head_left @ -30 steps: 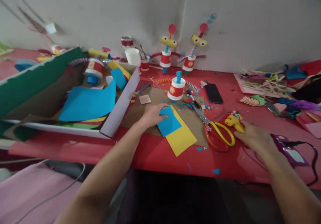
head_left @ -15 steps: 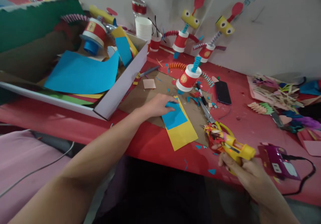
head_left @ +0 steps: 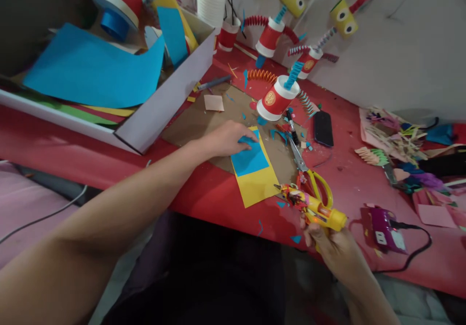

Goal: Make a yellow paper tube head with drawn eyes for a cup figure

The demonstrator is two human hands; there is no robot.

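My right hand (head_left: 329, 245) is closed around a yellow glue gun (head_left: 313, 206), its nozzle pointing left toward the yellow paper (head_left: 258, 185). My left hand (head_left: 227, 138) rests flat on the top edge of a blue paper piece (head_left: 249, 159), which lies on the yellow paper over a brown cardboard sheet (head_left: 204, 123). A red paper cup (head_left: 274, 103) with a blue spring on top stands just behind. Yellow-handled scissors (head_left: 309, 172) lie between the papers and the glue gun.
A white box (head_left: 160, 106) full of coloured paper sheets sits at the left. Cup-robot figures (head_left: 267, 36) stand against the wall. A black phone (head_left: 323, 127), a purple power plug (head_left: 382, 223) with black cable, and craft scraps (head_left: 396, 136) lie on the red table.
My right hand has picked up the glue gun from the table beside the scissors and brought it toward the yellow paper. The left hand has stayed on the blue piece. The view has shifted.
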